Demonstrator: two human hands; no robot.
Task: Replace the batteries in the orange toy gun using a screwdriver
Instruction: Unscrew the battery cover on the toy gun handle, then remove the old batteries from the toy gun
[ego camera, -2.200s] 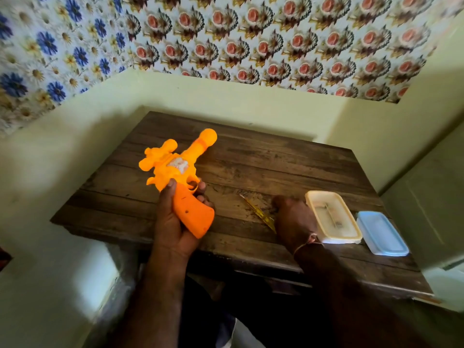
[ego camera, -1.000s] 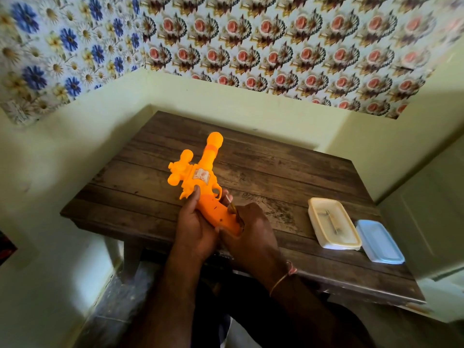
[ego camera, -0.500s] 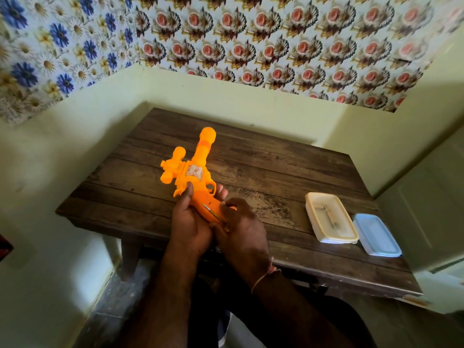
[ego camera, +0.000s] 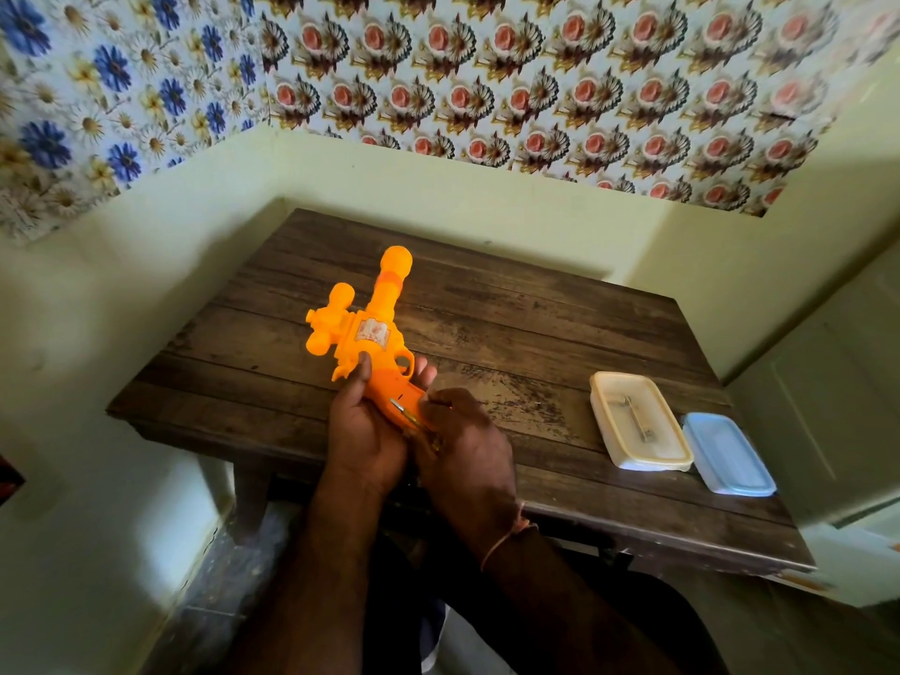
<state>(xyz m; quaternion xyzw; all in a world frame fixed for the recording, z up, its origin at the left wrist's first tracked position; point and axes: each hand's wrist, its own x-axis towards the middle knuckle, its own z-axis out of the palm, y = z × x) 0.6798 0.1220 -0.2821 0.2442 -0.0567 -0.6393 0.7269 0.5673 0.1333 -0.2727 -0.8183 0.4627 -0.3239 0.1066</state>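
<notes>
Looking down at a dark wooden table [ego camera: 511, 333] set in a corner, we count one orange toy gun [ego camera: 370, 333], one screwdriver [ego camera: 406, 412], two hands and two shallow plastic containers. Our left hand [ego camera: 363, 436] wraps around the gun's grip from the left side, thumb pressed along its edge, holding the toy above the near edge of the table with the barrel pointing to the far side. Our right hand [ego camera: 462, 445] is closed on the screwdriver, whose thin metal shaft angles up and left, its tip against the side of the grip. The gun is bright orange plastic, with a rounded ball at the muzzle, knobby round shapes on its left side, a pale sticker on its body and a trigger guard just above our fingers. To the right sit a cream container [ego camera: 638, 423] with a small metal item inside and, touching it, a pale blue one [ego camera: 728, 454]. Flowered wallpaper covers both walls.
</notes>
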